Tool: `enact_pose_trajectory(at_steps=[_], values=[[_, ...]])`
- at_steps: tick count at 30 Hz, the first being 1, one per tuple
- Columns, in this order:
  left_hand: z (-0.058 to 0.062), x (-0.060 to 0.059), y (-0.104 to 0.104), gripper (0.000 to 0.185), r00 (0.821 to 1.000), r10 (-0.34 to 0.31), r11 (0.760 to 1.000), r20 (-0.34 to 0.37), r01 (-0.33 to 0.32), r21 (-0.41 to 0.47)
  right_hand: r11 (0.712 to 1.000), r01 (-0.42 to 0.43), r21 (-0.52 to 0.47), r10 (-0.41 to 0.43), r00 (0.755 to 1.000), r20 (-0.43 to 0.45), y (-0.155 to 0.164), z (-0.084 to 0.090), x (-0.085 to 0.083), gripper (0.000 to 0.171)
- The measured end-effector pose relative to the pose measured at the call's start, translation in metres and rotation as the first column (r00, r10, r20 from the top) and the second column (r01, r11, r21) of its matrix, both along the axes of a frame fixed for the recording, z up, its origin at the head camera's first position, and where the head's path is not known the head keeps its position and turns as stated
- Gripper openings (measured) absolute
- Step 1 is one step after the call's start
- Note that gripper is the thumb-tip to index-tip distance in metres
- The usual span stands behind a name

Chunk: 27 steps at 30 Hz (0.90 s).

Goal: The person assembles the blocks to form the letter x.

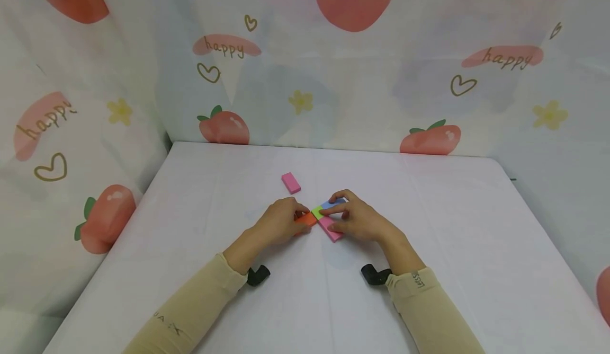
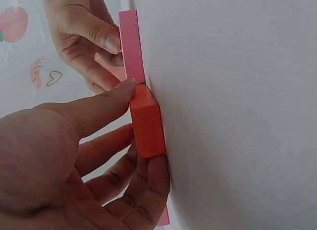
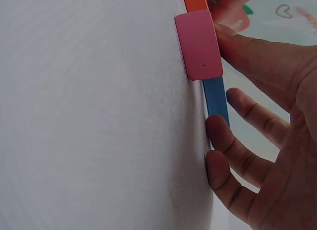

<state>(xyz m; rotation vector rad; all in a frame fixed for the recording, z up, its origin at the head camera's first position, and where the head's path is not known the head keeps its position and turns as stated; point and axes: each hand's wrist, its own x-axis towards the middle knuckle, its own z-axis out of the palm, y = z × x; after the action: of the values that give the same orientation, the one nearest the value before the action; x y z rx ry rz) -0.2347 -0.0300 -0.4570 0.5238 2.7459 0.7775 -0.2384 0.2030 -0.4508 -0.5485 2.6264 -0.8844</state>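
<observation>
Near the middle of the white table, my left hand (image 1: 276,221) holds an orange block (image 2: 148,126) between thumb and fingers. The orange block's inner end meets a small cluster: a green block (image 1: 316,213), a blue block (image 1: 326,204) and a pink block (image 3: 202,46). Over that cluster, my right hand (image 1: 359,220) has its thumb against the pink block and other fingers at the green and blue blocks. Fingers partly cover the blue block. Farther back, a second pink block (image 1: 291,183) lies apart from both hands.
A white cloth covers the table (image 1: 429,195). Printed fabric with strawberries and hearts hangs behind it as a backdrop (image 1: 352,78) and along the sides. Black wrist-worn devices stick out below the left sleeve (image 1: 190,306) and right sleeve (image 1: 433,311).
</observation>
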Motion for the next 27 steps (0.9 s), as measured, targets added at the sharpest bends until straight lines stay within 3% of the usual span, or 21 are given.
enact_pose_trajectory(at_steps=[27], values=[[-0.01,0.002,-0.002,0.044,0.996,0.037,0.99,0.081,-0.048,0.135,1.0,0.015,-0.017,-0.015,1.0,0.018,0.001,-0.005,-0.001,0.035]])
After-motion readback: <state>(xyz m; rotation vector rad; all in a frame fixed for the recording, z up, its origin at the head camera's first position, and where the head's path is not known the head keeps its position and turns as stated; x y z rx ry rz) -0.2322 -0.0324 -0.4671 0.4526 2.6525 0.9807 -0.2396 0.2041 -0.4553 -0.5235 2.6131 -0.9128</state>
